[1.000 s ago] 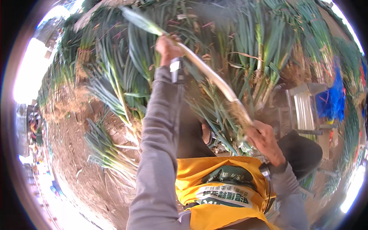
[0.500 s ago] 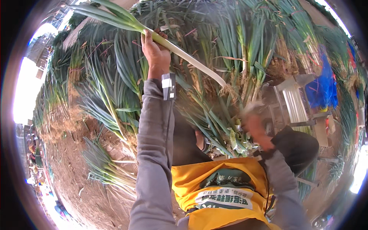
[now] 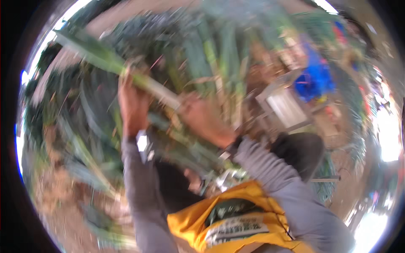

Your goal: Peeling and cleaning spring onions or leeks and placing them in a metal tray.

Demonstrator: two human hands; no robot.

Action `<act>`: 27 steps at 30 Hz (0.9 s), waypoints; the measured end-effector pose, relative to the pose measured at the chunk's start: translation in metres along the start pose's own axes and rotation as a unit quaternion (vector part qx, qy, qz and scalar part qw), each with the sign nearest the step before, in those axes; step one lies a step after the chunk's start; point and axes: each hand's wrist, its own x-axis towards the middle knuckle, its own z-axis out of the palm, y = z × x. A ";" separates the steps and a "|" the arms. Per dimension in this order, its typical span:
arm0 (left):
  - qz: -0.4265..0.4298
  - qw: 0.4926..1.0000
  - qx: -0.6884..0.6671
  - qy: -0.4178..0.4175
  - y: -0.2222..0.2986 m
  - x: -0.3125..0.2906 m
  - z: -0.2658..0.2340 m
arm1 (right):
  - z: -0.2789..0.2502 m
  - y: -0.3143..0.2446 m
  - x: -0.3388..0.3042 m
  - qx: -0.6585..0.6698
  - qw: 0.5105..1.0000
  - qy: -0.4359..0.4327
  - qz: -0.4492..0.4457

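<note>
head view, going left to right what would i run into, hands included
the leek's green leaves, left hand, right hand, metal frame with white panel, bright blue plastic

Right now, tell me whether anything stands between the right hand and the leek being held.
Nothing visible does. The right hand meets the pale shaft of the leek, while the left hand holds it nearer the leaves. Blur hides how the right fingers sit.
</note>
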 end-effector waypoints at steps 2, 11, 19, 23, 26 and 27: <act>-0.114 0.986 -0.123 0.012 0.012 -0.010 0.006 | 0.023 -0.004 -0.007 0.123 0.985 0.121 0.005; -0.214 0.845 -0.477 0.114 -0.018 0.013 0.023 | -0.002 -0.005 -0.016 0.241 0.964 0.082 0.078; -0.254 0.868 -0.385 0.185 0.013 0.007 0.054 | -0.019 -0.002 -0.037 0.209 0.977 0.019 0.038; -0.210 0.896 -0.335 0.200 0.006 0.016 0.047 | -0.029 -0.017 -0.058 0.210 0.975 0.008 -0.071; -0.208 0.885 -0.349 0.229 0.011 0.024 0.049 | -0.043 -0.014 -0.052 0.432 0.901 0.041 0.027; -0.199 0.883 -0.358 0.230 0.008 0.023 0.043 | -0.047 -0.012 -0.051 0.433 0.900 0.042 0.028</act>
